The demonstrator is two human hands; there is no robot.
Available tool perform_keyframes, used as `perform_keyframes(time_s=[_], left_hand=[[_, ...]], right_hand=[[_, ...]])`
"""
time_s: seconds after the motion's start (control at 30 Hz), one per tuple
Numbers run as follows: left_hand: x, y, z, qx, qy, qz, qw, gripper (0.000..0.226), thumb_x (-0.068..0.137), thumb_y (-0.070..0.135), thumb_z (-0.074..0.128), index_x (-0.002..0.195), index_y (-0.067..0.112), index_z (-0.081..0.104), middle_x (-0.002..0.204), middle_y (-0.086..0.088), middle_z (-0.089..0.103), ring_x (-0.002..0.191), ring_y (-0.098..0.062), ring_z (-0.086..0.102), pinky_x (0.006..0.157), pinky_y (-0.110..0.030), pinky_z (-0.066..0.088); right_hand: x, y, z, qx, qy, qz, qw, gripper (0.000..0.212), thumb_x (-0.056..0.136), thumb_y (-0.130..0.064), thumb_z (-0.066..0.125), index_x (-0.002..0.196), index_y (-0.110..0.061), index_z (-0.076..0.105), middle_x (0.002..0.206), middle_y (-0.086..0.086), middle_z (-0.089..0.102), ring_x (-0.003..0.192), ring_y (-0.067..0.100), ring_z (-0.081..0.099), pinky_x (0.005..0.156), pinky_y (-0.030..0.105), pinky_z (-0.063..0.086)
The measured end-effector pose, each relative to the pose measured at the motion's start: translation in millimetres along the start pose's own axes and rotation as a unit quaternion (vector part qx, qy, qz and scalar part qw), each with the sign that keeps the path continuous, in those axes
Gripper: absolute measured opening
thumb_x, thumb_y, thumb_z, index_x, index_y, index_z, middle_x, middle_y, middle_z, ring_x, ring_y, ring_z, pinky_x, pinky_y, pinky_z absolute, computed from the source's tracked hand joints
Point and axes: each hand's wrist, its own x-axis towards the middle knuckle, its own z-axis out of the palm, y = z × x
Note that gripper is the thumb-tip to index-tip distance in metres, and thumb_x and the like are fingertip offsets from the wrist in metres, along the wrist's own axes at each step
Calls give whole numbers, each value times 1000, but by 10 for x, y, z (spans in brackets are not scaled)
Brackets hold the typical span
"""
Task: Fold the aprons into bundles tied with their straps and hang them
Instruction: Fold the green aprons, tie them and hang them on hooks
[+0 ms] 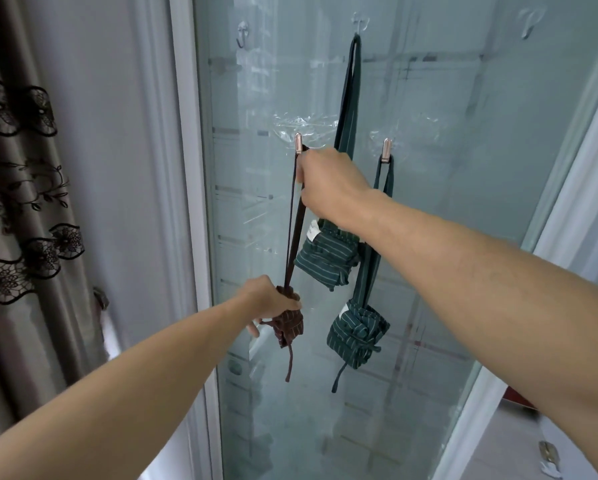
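A brown striped apron bundle [289, 328] hangs low against the glass door, and my left hand [270, 303] grips its top. Its dark neck strap [293, 223] runs up to a copper hook [298, 143], where my right hand [328, 183] holds the strap's upper end. Two green striped bundles hang to the right. The upper one [327, 258] hangs by a long strap from a clear hook [359, 24] near the top. The lower one [358, 336] hangs from a second copper hook [387, 149].
The glass door [446, 202] has a white frame. Clear hooks without loads sit at the top left [242, 32] and top right [529, 24]. A grey embroidered curtain [20, 209] hangs at the left. Tiled floor shows at the bottom right.
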Motion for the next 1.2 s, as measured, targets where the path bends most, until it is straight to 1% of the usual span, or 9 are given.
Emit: perform_keyframes(time_s=[0.07, 0.3, 0.4, 0.47, 0.6, 0.73, 0.87, 1.03, 1.2], left_hand=[[2, 3, 21, -2, 14, 3, 1000, 53, 88, 42, 77, 119, 11, 47, 108, -9, 58, 94, -31, 67, 54, -35, 62], [62, -148, -221, -26, 78, 45, 996, 41, 82, 36, 72, 113, 14, 55, 93, -6, 66, 90, -24, 69, 85, -43, 62], [79, -231, -404, -54, 103, 67, 991, 36, 83, 31, 69, 113, 15, 57, 97, -9, 68, 90, -26, 69, 82, -41, 62], [91, -258, -500, -70, 131, 90, 985, 28, 83, 30, 66, 107, 17, 58, 94, -8, 68, 86, -25, 68, 76, -41, 62], [89, -246, -678, -121, 182, 135, 966, 13, 84, 25, 59, 96, 21, 58, 88, -6, 68, 81, -24, 67, 73, -42, 61], [61, -197, -759, -144, 159, 159, 964, 9, 91, 14, 54, 96, 15, 60, 82, -7, 66, 72, -21, 61, 60, -30, 49], [65, -176, -716, -171, 105, 181, 963, 9, 90, 5, 54, 90, 11, 61, 67, -1, 59, 66, -19, 53, 59, -27, 42], [99, -167, -596, -128, -3, 177, 976, 24, 86, -4, 51, 105, 6, 64, 81, -12, 66, 77, -24, 61, 70, -32, 51], [143, -117, -510, -138, -15, 166, 976, 28, 75, 14, 48, 99, 13, 63, 84, -11, 65, 82, -27, 62, 72, -35, 51]], right_hand=[[102, 15, -114, -38, 24, -25, 999, 39, 78, 22, 46, 106, -2, 57, 77, 5, 51, 69, 23, 54, 53, 32, 39], [164, -153, -218, -387, -98, -154, 904, 22, 87, 15, 52, 79, -4, 59, 61, 2, 40, 50, 19, 37, 57, 33, 42], [212, -165, -288, -428, -81, -132, 890, 30, 87, 11, 52, 104, -8, 67, 62, -1, 38, 53, 17, 38, 48, 28, 28], [273, -197, -400, -419, -54, -118, 899, 25, 88, 5, 48, 89, -15, 64, 64, -2, 41, 56, 16, 40, 51, 27, 27], [459, -233, -694, -328, -8, -102, 939, 19, 94, -16, 46, 75, -14, 48, 71, 2, 45, 66, 26, 51, 58, 32, 32], [603, -219, -1057, 10, -105, -62, 992, 23, 94, -34, 64, 85, -14, 63, 77, -1, 55, 78, 20, 53, 63, 29, 39], [685, -224, -1095, 311, -170, -14, 935, 14, 93, -16, 69, 79, -15, 66, 82, 0, 67, 78, 13, 64, 71, 27, 51], [743, -179, -1075, 340, -285, -7, 896, 21, 96, -2, 63, 83, -11, 50, 84, 6, 50, 86, 21, 60, 75, 22, 59], [834, -113, -1008, 239, -160, 50, 956, 23, 88, -7, 78, 106, -9, 64, 84, 6, 67, 62, 13, 66, 62, 25, 60]])
